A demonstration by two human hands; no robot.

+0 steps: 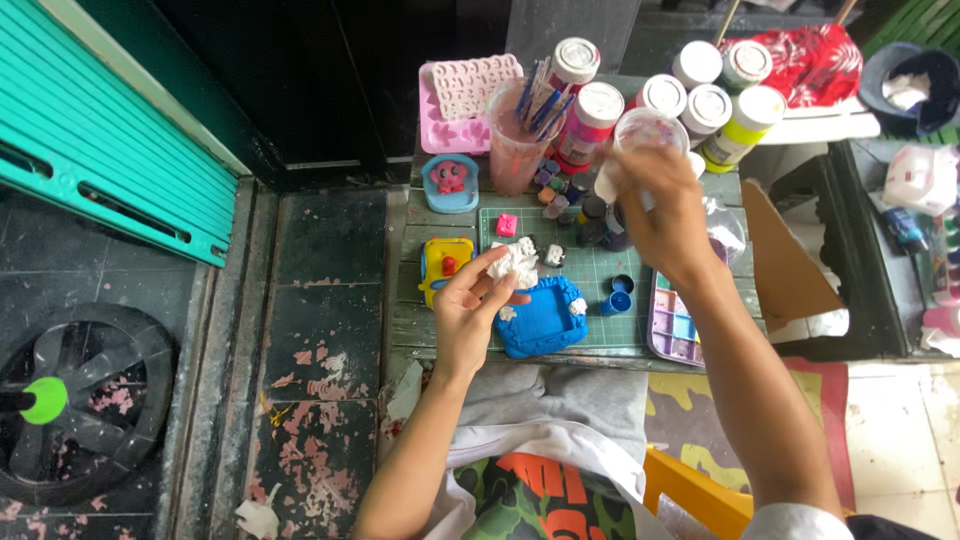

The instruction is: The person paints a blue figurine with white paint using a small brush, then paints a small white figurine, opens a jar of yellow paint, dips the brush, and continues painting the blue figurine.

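While pinching a white lump in left hand above the blue mould, right hand closed round a jar by the paints.

a small weathered wooden table stands on dark tiles. on it lie a green cutting mat, paint bottles and a pink mould tray.

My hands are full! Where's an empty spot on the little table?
Bare green cutting mat shows between the small pink cube and the blue clay tray. The back is crowded with white-capped paint bottles; the left hand holds a white lump.
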